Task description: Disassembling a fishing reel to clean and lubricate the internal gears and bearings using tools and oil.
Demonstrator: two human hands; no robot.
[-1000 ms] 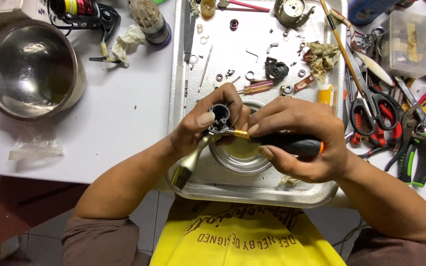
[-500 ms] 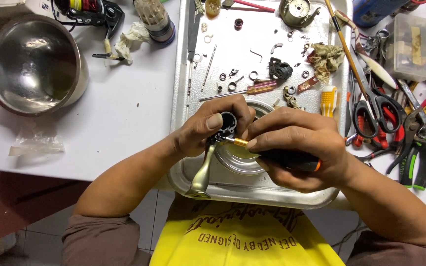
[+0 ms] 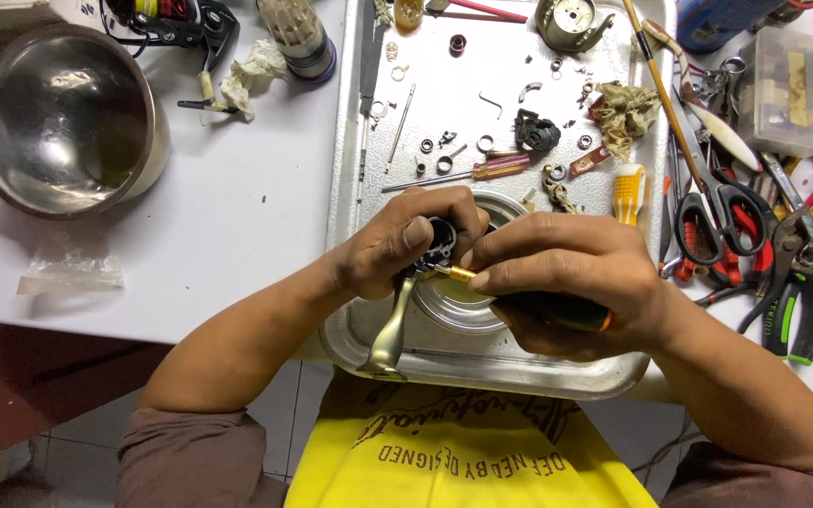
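My left hand (image 3: pixel 405 243) grips a small black reel body (image 3: pixel 441 237) with a curved metal stem (image 3: pixel 390 329) hanging down toward me. My right hand (image 3: pixel 566 282) holds a dark-handled tool (image 3: pixel 557 310) with an orange end; its brass tip (image 3: pixel 458 274) touches the reel body. Both hands hover over the near part of a metal tray (image 3: pixel 482 372), above a round metal tin (image 3: pixel 458 306).
The tray's far part holds small rings, screws, a red-handled screwdriver (image 3: pixel 496 169), a black part (image 3: pixel 536 132) and a rag (image 3: pixel 625 111). A steel bowl (image 3: pixel 68 118) stands at the left. Scissors (image 3: pixel 722 202) and pliers (image 3: pixel 797 301) lie at the right, with a clear plastic box (image 3: pixel 788 89).
The tool's brass tip stays against the reel body while both hands shift slightly; the hanging stem has swung a little.
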